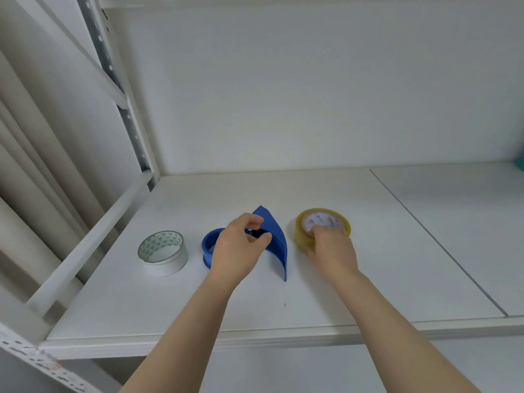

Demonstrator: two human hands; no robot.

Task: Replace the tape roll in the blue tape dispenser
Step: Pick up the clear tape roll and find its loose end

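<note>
Centre frame, left hand [238, 251] curls over the blue dispenser [276, 242], grip unclear; right hand [330, 246] grasps the yellow roll [323, 222]; white roll [163, 252] lies lower left.

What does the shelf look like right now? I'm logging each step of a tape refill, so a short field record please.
surface: white shelf
dispenser: blue tape dispenser, centre, no roll visible in its ring
left hand: over the dispenser, fingers curled at its ring
right hand: fingers on the yellowish tape roll, right of the dispenser
other roll: white tape roll, left of the dispenser, untouched
roll poses: both lying flat
</note>
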